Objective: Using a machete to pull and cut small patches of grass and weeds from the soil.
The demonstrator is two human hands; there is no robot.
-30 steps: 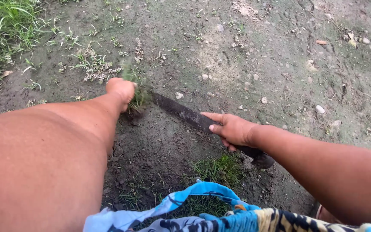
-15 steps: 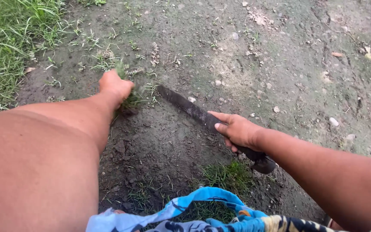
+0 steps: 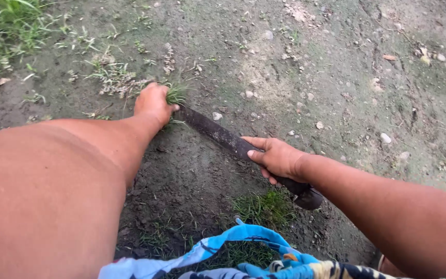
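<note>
Nearest, at 6 o'clock, blue patterned cloth (image 3: 243, 253) edges the view. The right hand (image 3: 277, 157) reaches in from 4 o'clock, forearm low, its grip closed around the handle of a dark machete (image 3: 218, 135), whose blade runs toward 10 o'clock along the soil (image 3: 336, 93). Farther out, the left hand (image 3: 153, 103), arm extended, clenches a grass tuft (image 3: 175, 94) touching the blade tip.

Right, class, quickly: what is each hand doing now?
Left hand: closed on a grass tuft.
Right hand: closed around the dark blade.
</note>
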